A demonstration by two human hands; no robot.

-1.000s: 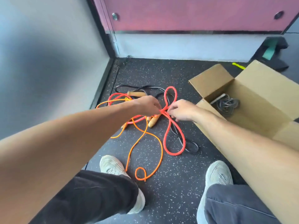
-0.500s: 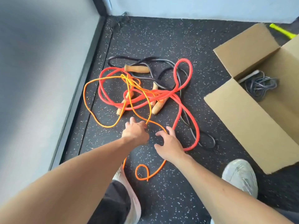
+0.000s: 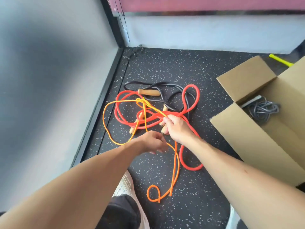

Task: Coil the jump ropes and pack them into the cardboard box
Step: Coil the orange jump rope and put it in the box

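Black speckled floor [image 3: 165, 71] running into a corner. Grey wall [image 3: 49, 80] rising at left, black strip [image 3: 99, 109] edging its base. White wall [image 3: 214, 33] standing behind, pink panel [image 3: 198, 4] sitting above it. Yellow-green stick [image 3: 279, 60] lying far right. White shoe [image 3: 127, 185] resting near bottom.

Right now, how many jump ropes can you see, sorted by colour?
Orange rope: 1
Red rope: 1
Black rope: 1
Grey coiled rope, inside the cardboard box: 1
Total: 4
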